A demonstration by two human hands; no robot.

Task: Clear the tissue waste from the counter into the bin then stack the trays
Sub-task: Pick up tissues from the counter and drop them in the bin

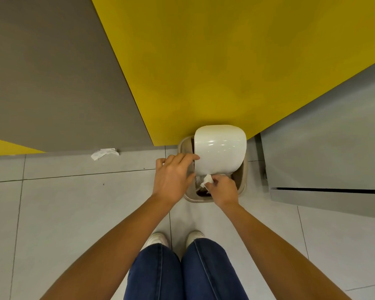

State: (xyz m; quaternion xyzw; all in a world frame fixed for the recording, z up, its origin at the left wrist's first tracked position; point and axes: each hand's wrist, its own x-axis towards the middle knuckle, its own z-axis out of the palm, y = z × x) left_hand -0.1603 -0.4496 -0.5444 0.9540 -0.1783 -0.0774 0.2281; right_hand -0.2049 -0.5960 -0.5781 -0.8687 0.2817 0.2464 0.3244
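Observation:
A beige bin (243,182) stands on the floor against the yellow wall, its white lid (220,148) tilted up. My left hand (173,176) touches the lid's left edge with straight fingers and holds it up. My right hand (222,189) pinches a crumpled white tissue (207,180) right over the bin's dark opening. No trays or counter top are in view.
A scrap of white paper (104,153) lies on the floor by the grey wall base, left of the bin. A grey metal cabinet (325,148) stands close on the bin's right. My legs and white shoes (175,238) are just behind the bin on pale floor tiles.

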